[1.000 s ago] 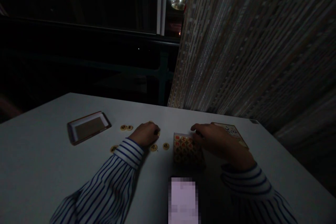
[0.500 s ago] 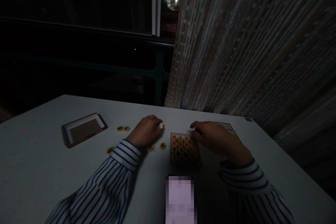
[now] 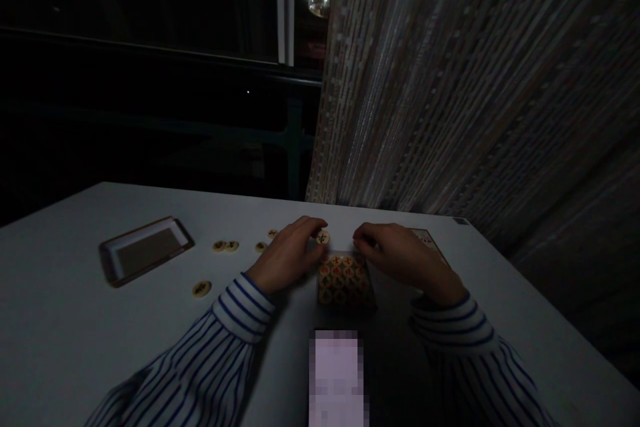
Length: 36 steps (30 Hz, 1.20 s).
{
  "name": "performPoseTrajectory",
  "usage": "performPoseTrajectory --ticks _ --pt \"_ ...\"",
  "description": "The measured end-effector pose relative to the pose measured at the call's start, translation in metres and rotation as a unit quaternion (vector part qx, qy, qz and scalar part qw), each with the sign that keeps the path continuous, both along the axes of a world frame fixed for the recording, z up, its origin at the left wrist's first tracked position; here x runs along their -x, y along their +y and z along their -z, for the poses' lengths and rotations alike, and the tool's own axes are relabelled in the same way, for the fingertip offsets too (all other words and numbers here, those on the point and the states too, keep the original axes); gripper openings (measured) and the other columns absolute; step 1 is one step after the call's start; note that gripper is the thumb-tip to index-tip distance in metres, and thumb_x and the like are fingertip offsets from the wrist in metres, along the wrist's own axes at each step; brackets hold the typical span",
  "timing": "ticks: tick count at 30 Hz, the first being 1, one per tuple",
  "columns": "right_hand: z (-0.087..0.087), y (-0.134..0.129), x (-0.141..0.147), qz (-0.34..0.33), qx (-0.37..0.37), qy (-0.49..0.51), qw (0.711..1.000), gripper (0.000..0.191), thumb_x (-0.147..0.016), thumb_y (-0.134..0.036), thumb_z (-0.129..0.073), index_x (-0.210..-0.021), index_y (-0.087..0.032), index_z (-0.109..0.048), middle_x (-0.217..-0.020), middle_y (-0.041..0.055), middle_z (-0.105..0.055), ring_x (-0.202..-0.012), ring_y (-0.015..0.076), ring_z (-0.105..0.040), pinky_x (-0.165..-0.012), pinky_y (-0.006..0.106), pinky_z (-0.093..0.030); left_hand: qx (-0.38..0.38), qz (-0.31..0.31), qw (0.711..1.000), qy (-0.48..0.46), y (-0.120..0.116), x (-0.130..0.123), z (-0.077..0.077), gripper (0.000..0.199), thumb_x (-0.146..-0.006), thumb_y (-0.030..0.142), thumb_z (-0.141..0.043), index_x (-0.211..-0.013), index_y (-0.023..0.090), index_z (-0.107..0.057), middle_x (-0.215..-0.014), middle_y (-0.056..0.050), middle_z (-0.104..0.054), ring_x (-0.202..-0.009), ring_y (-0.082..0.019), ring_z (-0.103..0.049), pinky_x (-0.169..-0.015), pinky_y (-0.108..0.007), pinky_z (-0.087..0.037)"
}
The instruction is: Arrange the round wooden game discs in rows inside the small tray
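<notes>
My left hand [image 3: 290, 251] pinches a round Chinese chess piece [image 3: 323, 237] with a dark character, just above the far left corner of a small box [image 3: 345, 303]. Rows of Chinese chess pieces [image 3: 337, 272], with red and dark characters, fill much of this box. At its far right corner hovers my right hand [image 3: 403, 257], fingers loosely curled and a gap showing between thumb and forefinger. No piece is visible in it; part of its grip is hidden. Several loose pieces [image 3: 201, 289] lie on the table left of my left hand, which partly covers that area.
A shallow open box lid [image 3: 145, 252] lies at the left of the white table [image 3: 65, 320]. Behind my right hand is a flat printed card or board [image 3: 429, 240]. A phone with a blurred screen [image 3: 337, 377] lies in front. A string curtain [image 3: 400, 93] hangs beyond the far edge.
My left hand has moved right with the chess piece, from over the table to the box's far edge. The right hand stays near the box corner. The view has shifted slightly.
</notes>
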State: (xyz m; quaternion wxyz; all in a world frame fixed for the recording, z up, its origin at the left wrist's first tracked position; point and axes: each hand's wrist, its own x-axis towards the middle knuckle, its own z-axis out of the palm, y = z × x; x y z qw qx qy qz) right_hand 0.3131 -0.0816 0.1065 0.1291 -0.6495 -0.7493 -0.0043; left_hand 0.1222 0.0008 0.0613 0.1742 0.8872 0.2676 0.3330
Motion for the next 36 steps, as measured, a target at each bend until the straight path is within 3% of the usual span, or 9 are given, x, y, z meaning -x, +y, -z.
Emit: performPoseTrajectory --ticks 6,13,28,36 --pt "-0.001 -0.001 0.001 -0.012 -0.021 0.069 0.997 0.019 -0.082 -0.025 -0.045 -0.085 -0.019 -0.063 -0.076 0.0028 -0.065 -0.069 0.0138 -0.057 -0.063 0.024 -0.038 0.006 0.007 1.000 0.014 -0.014 -0.007 -0.005 0.034 -0.078 0.025 -0.053 -0.111 0.020 -0.047 -0.102 -0.005 -0.059 -0.094 -0.019 -0.056 -0.082 -0.034 -0.044" --pt "0.000 -0.001 0.004 -0.024 0.009 0.119 0.993 0.019 -0.080 -0.031 -0.049 -0.086 -0.019 -0.062 -0.076 0.0023 -0.065 -0.070 0.0141 -0.057 -0.060 0.024 -0.038 0.007 0.026 0.999 0.030 -0.020 -0.012 -0.005 0.030 -0.078 0.022 -0.053 -0.108 0.020 -0.047 -0.099 -0.005 -0.059 -0.092 -0.020 -0.055 -0.079 -0.035 -0.043" --pt "0.001 0.001 0.006 -0.040 0.004 0.156 0.987 0.013 -0.076 -0.023 -0.052 -0.084 -0.019 -0.061 -0.074 0.0000 -0.064 -0.069 0.0123 -0.057 -0.060 0.022 -0.037 -0.003 0.040 0.999 0.014 -0.023 -0.016 -0.006 0.022 -0.079 0.025 -0.054 -0.099 0.019 -0.050 -0.094 -0.004 -0.058 -0.086 -0.018 -0.055 -0.076 -0.032 -0.044" --pt "0.000 0.000 0.004 -0.058 0.000 0.147 0.987 0.014 -0.077 -0.022 -0.050 -0.084 -0.019 -0.061 -0.075 0.0004 -0.063 -0.069 0.0122 -0.056 -0.062 0.023 -0.038 0.089 0.033 0.995 -0.037 -0.020 -0.013 -0.011 0.021 -0.079 0.026 -0.052 -0.099 0.018 -0.053 -0.092 -0.004 -0.061 -0.086 -0.016 -0.058 -0.078 -0.031 -0.046"
